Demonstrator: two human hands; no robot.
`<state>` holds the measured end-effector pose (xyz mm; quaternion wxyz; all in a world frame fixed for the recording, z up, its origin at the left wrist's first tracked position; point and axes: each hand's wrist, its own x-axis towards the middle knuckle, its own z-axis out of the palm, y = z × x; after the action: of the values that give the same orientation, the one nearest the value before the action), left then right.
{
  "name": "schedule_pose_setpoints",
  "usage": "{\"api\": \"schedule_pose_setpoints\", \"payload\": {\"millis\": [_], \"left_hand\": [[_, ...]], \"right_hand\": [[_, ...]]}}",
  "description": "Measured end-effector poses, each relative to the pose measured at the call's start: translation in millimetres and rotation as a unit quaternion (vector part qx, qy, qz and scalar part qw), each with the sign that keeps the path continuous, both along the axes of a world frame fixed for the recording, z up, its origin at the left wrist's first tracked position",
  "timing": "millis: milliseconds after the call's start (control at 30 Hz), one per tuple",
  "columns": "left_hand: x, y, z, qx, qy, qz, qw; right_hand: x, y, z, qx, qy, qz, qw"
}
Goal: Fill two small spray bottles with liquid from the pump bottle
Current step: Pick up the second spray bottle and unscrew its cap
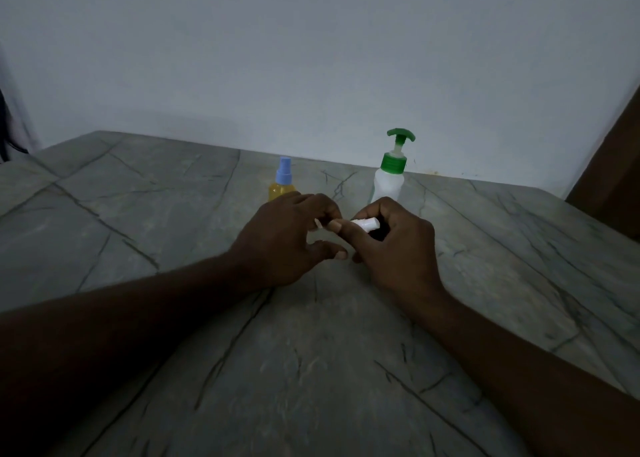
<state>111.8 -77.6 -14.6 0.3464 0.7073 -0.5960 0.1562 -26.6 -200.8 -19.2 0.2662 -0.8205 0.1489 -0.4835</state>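
A white pump bottle [389, 183] with a green pump head stands at the back of the stone table, just behind my right hand [394, 245]. A small spray bottle [282, 184] with yellow liquid and a blue sprayer stands behind my left hand [287, 242]. My right hand is closed around a small white spray top [365, 224] on a dark object mostly hidden in the palm. The fingertips of my left hand pinch a small white piece [318, 224] right beside it. Whether that piece belongs to the spray top I cannot tell.
The grey veined stone table [311, 352] reaches a pale wall at the back. A dark brown panel [613, 179] stands at the right edge. A dark cable [7, 141] hangs at the far left.
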Motion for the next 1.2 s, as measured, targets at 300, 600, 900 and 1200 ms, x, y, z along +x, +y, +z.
{"api": "schedule_pose_setpoints", "payload": {"millis": [300,600,900,1200], "left_hand": [[0.1,0.2,0.2,0.034,-0.002,-0.026,0.999],[2.7,-0.7,0.2,0.023,0.005,-0.011,1.000],[-1.4,1.3,0.8,0.021,-0.014,-0.025,0.999],[0.8,-0.6,-4.2,0.025,-0.036,-0.040,0.998]], "right_hand": [[-3.0,-1.8,5.4,-0.026,-0.010,0.013,1.000],[-5.1,-6.5,6.5,-0.090,0.017,0.059,0.994],[-7.1,-6.7,7.0,-0.122,0.011,0.055,0.991],[-9.7,-4.8,5.6,-0.075,0.022,-0.007,0.997]]}}
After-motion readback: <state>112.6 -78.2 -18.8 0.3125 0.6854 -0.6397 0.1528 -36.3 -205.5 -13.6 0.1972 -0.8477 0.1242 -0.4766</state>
